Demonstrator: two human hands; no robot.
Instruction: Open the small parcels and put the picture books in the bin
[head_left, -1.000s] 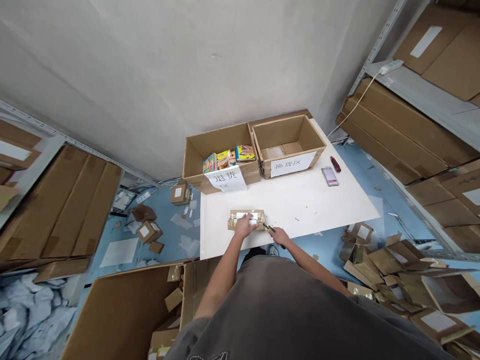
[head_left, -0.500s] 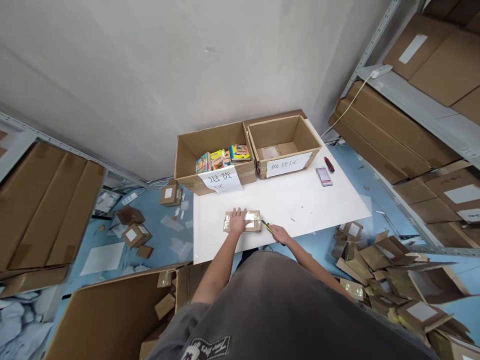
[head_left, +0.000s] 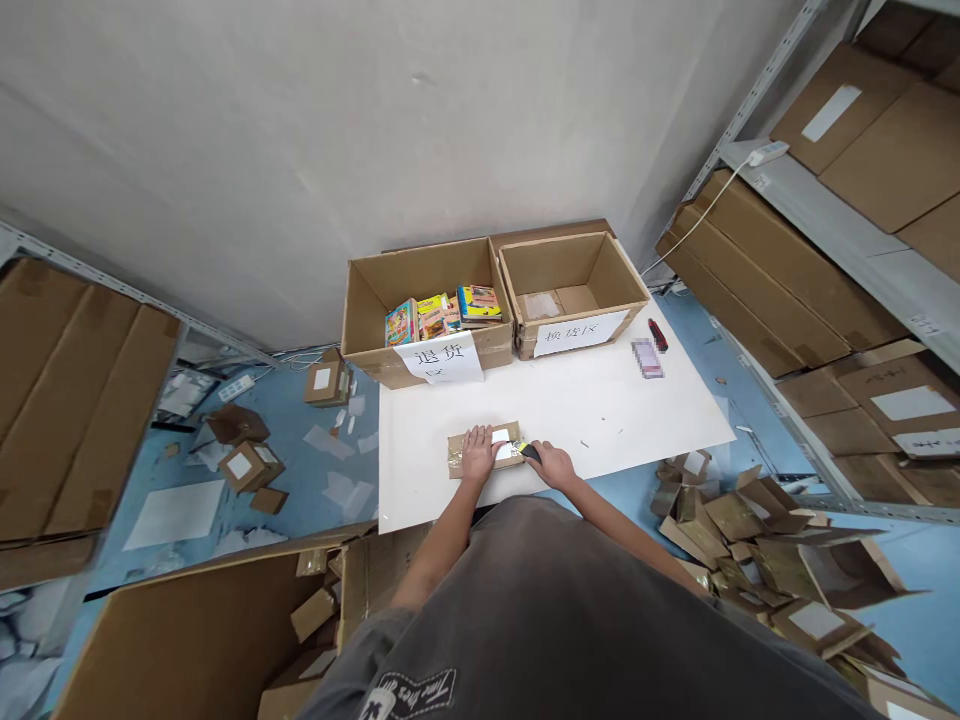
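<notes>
A small taped cardboard box (head_left: 456, 455) with a white label lies on the white tabletop (head_left: 427, 505). My left hand (head_left: 478, 453) rests flat on top of it with the fingers stretched out, pressing it to the table. In my right hand (head_left: 553, 465) is a yellow and black utility knife (head_left: 531, 452), gripped by its handle. Its front end is at the right part of the box, over the label; the blade itself is too small to make out.
Behind the small box stand a large open carton (head_left: 420, 370) with several colourful books (head_left: 442, 315) and a second open carton (head_left: 581, 335). A red and black tool (head_left: 658, 335) lies at the table's right. Discarded boxes (head_left: 780, 560) crowd the floor at right; a big carton (head_left: 187, 640) stands at left.
My right hand has brought the utility knife left from beside the box onto its right part. The box has tilted slightly under my left hand, which stays on it.
</notes>
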